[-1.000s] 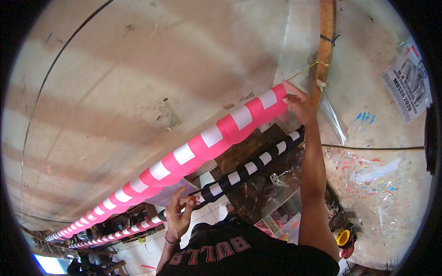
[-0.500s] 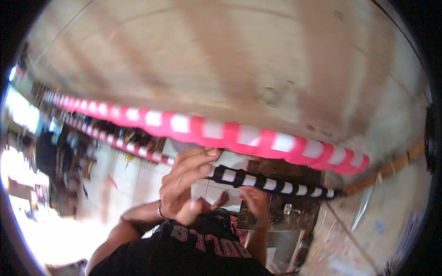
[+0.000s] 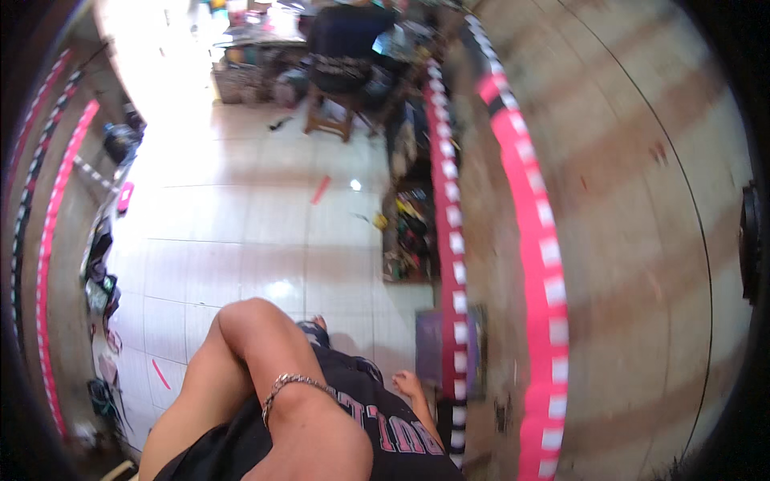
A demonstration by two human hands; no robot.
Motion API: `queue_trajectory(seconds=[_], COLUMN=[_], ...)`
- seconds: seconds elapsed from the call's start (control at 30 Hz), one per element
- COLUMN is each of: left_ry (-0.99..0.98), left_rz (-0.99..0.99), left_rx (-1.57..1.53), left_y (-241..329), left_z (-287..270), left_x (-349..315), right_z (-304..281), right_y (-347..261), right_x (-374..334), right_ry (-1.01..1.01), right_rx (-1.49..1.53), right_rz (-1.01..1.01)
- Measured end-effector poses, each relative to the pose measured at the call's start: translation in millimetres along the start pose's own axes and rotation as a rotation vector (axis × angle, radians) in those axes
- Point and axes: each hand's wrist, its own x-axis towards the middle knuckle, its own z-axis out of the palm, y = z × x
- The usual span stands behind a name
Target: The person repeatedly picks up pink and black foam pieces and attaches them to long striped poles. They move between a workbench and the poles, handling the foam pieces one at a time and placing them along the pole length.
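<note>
My left arm is bent, its elbow pointing forward. The forearm folds back toward me, with a chain bracelet at the wrist. My left hand [image 3: 317, 445] is close up at the lower edge, and its fingers are out of the picture. Low beside my dark shirt [image 3: 377, 401], my right hand [image 3: 407, 383] hangs with loosely bent fingers and nothing visible in it. It is nearest to a dark red strip [image 3: 446, 232] with white patches along the right wall. A bright pink strip [image 3: 529, 240] with white patches runs beside it, apart from both hands.
More patched strips line the left wall, including a pink strip [image 3: 50, 240]. A wooden stool [image 3: 327, 124] stands ahead, with a dark-clothed person [image 3: 345, 48] at a cluttered table. An open box of small items [image 3: 409, 232] sits by the right wall. Red scraps lie on the tiled floor [image 3: 241, 216].
My view has turned left, so the strips now run away from me and the floor shows ahead. My left hand has moved from mid-view to the lower edge. My right hand now hangs lower.
</note>
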Motion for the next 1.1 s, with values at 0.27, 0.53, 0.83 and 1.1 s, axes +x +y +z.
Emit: queue_trajectory(seconds=[0.27, 0.53, 0.83, 1.1], left_ry=[-0.835, 0.336, 1.719, 1.781], left_rz=[0.895, 0.773, 0.435, 0.577], left_rx=[1.834, 2.364, 0.881, 0.11], left_y=[218, 544, 711, 783], left_z=[6, -166, -359, -395], left_x=[139, 328, -29, 21], right_z=[23, 84, 149, 170], right_y=[-207, -450, -680, -916], right_x=[175, 319, 454, 551], right_ry=[-0.164, -0.269, -0.344, -0.218], right_rx=[-0.342, -0.198, -0.412, -0.159], right_rz=[-0.021, 0.005, -0.085, -0.088])
